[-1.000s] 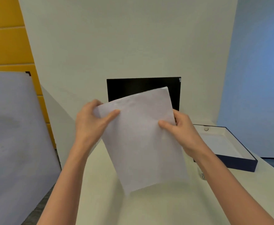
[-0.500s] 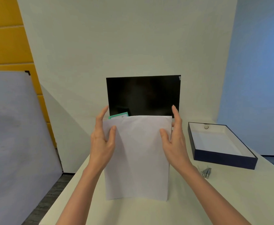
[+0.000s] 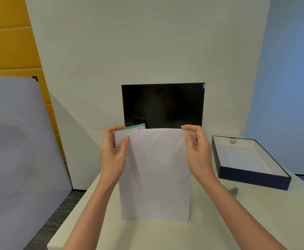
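White paper sheet (image 3: 154, 175) upright on table (image 3: 255, 222), left hand (image 3: 112, 152) and right hand (image 3: 198, 150) pinching its top corners

Soft, bright light is filling the sharp picture, a blue cast is tinting the side wall (image 3: 282, 78) beyond the right hand (image 3: 199, 156), a grey shadow is falling on the white wall (image 3: 147, 42) beside the left hand (image 3: 113, 157), and the wide lens is bowing lines near the borders.

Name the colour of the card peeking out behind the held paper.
Teal green; the card shows in the head view.
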Available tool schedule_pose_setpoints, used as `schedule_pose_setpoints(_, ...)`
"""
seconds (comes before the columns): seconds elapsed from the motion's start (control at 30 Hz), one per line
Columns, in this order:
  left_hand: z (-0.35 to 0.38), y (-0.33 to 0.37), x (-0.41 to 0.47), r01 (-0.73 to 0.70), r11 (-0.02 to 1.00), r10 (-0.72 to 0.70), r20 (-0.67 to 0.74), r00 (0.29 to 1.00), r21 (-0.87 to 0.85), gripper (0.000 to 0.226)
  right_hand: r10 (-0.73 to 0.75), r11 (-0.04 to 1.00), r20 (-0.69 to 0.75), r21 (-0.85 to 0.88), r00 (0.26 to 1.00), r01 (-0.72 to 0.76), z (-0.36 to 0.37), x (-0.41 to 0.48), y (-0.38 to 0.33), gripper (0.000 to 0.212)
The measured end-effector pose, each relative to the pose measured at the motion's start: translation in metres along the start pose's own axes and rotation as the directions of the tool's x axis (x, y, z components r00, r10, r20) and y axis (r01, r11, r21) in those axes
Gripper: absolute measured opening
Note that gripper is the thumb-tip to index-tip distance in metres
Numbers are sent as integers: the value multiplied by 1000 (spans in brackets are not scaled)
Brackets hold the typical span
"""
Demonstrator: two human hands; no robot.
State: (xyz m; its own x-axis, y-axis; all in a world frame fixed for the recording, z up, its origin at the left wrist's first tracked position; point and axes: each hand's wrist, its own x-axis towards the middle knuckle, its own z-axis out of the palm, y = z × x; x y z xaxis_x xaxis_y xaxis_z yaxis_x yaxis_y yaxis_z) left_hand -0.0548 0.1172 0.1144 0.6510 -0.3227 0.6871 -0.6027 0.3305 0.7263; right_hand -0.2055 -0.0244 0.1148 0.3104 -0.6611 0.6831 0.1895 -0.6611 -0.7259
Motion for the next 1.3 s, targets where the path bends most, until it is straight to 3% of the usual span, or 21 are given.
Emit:
schedule_pose_setpoints(0.17,-2,-4,-2,3,1000,-3,30,1000,-2,36,30,999,-14,33,999,-29,2,1,-1,19)
schedule_pose_setpoints(0.63,9,17,29,-59,983,60,1,998,175,33,-49,999,-65,1,997,49,7,38,-20,26)
schedule_pose_setpoints(0.77,18,-6,51,132,938,-159,59,986,321,38,173,980,16,-106,985,-170,19,58,4,31)
schedule_pose_setpoints(0.87,28,-51,46,302,871,-359,83,930,388,39,379,918,54,-148,924,-368,33,52,49,35)
schedule_pose_setpoints(0.97,37,-100,28,379,808,-469,104,877,452,39,531,835,46,-201,846,-513,49,32,99,34)
schedule_pose_setpoints(1.13,51,-168,1,487,628,-646,57,761,607,40,630,746,10,-288,777,-601,70,9,166,42)
schedule_pose_setpoints(1.3,69,-203,-18,464,627,-591,-5,807,626,40,604,680,-26,-505,797,-532,85,-7,208,39)
